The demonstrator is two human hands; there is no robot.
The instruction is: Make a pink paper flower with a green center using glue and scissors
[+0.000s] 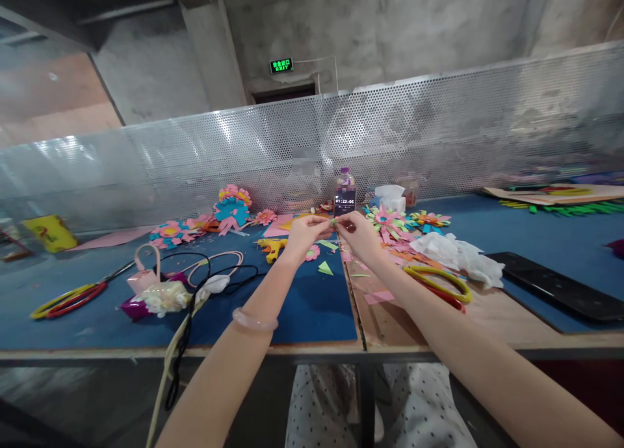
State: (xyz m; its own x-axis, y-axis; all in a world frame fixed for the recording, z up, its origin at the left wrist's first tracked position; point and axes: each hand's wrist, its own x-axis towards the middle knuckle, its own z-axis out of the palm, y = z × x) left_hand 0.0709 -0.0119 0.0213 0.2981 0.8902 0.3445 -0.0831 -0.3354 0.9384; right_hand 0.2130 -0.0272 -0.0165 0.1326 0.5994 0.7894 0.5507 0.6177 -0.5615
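Observation:
My left hand (307,233) and my right hand (361,237) meet above the middle of the table, fingertips pinched together. Between them is a small piece of green paper (333,222), mostly covered by the fingers. Just beneath the hands lie a pink paper flower (312,252) and a light green paper scrap (325,268). A yellow glue gun (272,248) rests to the left of my left wrist. Behind the hands, a phone (344,202) showing a timer leans against a bottle with a purple cap (345,172).
Layered paper flowers (232,210) stand at the back left, with more paper flowers (389,219) at the right. Scissors with yellow and red handles (73,300) lie at left, near a power cord (182,324). Crumpled tissue (455,256) and a black phone-like slab (560,285) lie right. A perforated metal screen (273,139) borders the back.

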